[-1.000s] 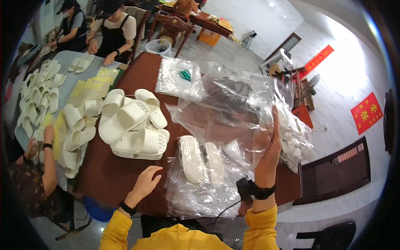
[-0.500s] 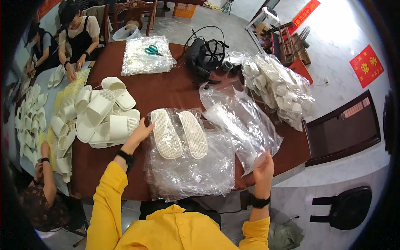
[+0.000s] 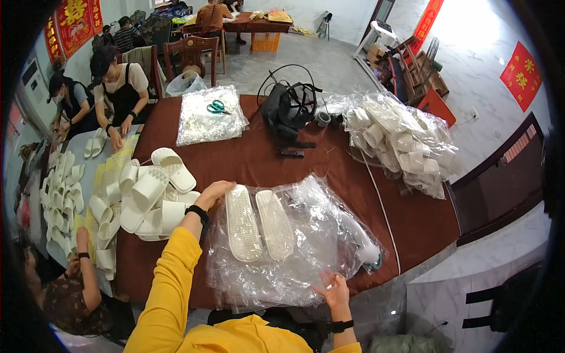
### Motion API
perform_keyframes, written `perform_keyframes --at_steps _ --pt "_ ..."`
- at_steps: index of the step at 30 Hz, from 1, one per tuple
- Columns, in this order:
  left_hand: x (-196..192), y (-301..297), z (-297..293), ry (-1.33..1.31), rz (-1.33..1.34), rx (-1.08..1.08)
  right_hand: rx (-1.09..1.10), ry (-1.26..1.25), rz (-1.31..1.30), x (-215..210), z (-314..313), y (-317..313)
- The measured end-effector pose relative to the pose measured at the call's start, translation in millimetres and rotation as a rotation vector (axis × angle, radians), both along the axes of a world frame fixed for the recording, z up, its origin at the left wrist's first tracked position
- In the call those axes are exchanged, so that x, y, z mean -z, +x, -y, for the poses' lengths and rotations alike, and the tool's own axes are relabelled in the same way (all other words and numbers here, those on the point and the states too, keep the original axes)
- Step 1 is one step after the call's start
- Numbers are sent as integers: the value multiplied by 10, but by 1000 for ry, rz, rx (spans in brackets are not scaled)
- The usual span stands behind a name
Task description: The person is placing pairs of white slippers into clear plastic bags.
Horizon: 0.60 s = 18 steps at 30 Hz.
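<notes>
A pair of cream slippers (image 3: 274,228) lies soles up in clear plastic on a stack of clear plastic bags (image 3: 276,297). My left hand (image 3: 216,194) is closed at the upper left end of the left slipper, its fingers over the edge. My right hand (image 3: 334,292) is at the stack's lower right edge, fingers spread and thumb apart, touching or just above the film. A loose, crumpled flap of clear bag (image 3: 332,215) spreads to the right of the slippers. Left of my left hand is a heap of unwrapped cream slippers (image 3: 154,197).
Teal scissors (image 3: 218,107) lie on another bag stack (image 3: 203,132) at the back. Beyond the slippers sits black strapped gear (image 3: 285,112). Bagged slippers (image 3: 406,144) fill the far right. Co-workers handle slippers at a side table (image 3: 88,188) on the left.
My right hand has moved left and nearer to me, and its fingers have opened. The clear flap it held up now lies lower beside the slippers. The view has tilted up.
</notes>
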State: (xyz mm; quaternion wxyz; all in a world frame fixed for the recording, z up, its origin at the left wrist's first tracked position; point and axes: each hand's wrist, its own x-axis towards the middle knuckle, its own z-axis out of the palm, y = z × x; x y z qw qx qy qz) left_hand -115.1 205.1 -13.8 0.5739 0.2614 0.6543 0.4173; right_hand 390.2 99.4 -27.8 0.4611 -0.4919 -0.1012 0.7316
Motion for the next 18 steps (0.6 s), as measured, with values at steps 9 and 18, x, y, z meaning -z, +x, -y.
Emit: perform_keyframes --at_steps 9,18 --pt "-374 358 -602 -26 -795 642 -108 6 123 174 -15 -17" --pt "-333 469 -392 207 -625 778 -185 42 129 606 -69 280"
